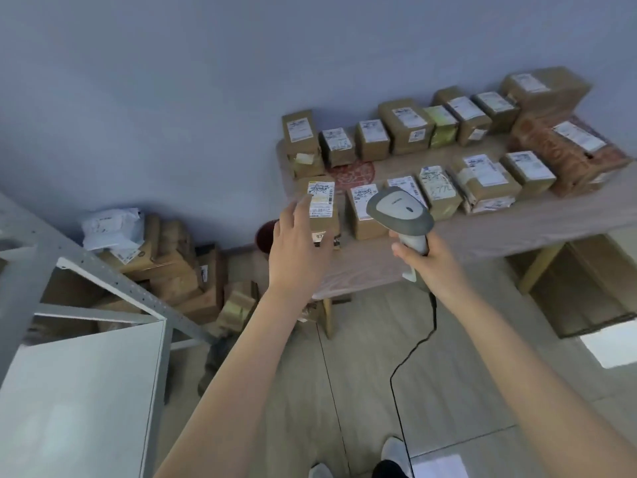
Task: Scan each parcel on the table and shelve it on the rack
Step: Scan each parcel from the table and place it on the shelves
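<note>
Several brown cardboard parcels with white labels stand in two rows on the table [517, 222]. My left hand [296, 243] reaches over the front-left parcel [322, 201], fingers spread and relaxed, at or just above its top; whether it touches is unclear. My right hand [427, 260] grips the handle of a grey barcode scanner [400, 210], whose head hangs above the front row, over the parcel [362, 215] beside the first. The scanner's black cable [403, 367] drops to the floor. The grey metal rack [103, 288] with a white shelf board stands at the lower left.
A heap of cardboard boxes and a white bag [113, 225] lies on the floor between rack and table. A dark red bin [265, 236] sits by the table's left end. A large flat box [586, 291] lies under the table at the right. My shoes [389, 450] are on the tiled floor.
</note>
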